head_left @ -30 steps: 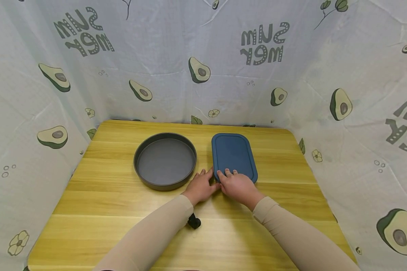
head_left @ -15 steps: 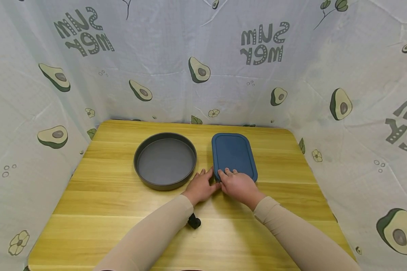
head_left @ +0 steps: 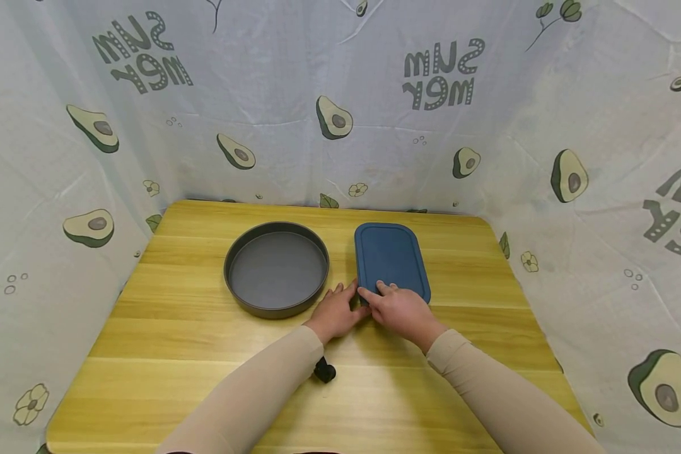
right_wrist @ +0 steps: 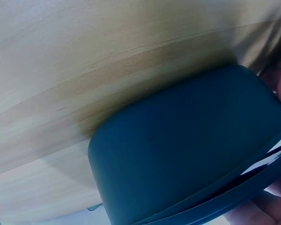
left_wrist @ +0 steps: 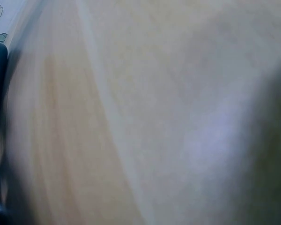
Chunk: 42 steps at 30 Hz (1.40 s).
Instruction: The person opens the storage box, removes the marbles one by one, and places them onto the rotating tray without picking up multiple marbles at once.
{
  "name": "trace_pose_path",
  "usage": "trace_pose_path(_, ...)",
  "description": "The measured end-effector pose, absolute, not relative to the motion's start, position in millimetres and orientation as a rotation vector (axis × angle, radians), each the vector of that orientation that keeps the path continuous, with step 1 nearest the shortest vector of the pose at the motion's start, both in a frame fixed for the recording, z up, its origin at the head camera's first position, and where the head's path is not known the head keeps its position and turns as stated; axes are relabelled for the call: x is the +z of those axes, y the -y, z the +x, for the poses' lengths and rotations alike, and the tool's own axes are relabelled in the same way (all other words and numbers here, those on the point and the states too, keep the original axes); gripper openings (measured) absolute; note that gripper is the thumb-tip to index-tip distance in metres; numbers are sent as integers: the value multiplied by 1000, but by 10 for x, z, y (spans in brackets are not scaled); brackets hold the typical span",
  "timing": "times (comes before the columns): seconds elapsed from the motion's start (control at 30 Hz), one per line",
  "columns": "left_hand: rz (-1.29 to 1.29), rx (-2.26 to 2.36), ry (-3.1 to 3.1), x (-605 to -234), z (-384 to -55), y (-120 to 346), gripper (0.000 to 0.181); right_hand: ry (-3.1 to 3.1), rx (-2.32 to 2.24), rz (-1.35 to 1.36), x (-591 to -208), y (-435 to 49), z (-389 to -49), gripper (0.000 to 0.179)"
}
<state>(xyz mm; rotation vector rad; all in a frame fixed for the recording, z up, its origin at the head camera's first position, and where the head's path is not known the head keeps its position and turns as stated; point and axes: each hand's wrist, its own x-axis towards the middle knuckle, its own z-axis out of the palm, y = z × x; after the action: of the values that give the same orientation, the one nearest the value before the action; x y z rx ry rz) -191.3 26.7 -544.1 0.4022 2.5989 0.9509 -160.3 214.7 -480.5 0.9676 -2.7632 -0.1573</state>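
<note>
1. The table point(head_left: 130, 378) stretched out beneath your forearms and carried everything within reach.
2. The round grey pan point(head_left: 278, 271) stood to the left, near your left hand but unheld, perhaps set aside to free your working space.
3. The blue container point(right_wrist: 187, 140) sat right of the pan, apart from it; its long axis ran away from you, far end leaning slightly left.
4. Its lid point(head_left: 390, 252) followed that axis, with a gap under the rim beside your fingers.
5. Your right hand point(head_left: 401, 313) appeared to pinch that rim, forefinger extended to the near left corner, likely for leverage.
6. Your left hand point(head_left: 336, 313) gripped the same corner between thumb and forefinger, other fingers spread, presumably to steady it.
7. A small black object point(head_left: 325, 371) showed beside your left sleeve point(head_left: 261, 391), partly hidden; you couldn't tell its use.
</note>
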Motion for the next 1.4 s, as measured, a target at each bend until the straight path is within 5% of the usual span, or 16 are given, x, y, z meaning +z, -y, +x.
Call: trace_pose_path(1.4, 375, 928, -2598, -5427, -1896, -283, 92, 2596, 258, 777, -4566, -2457, -1468, 59)
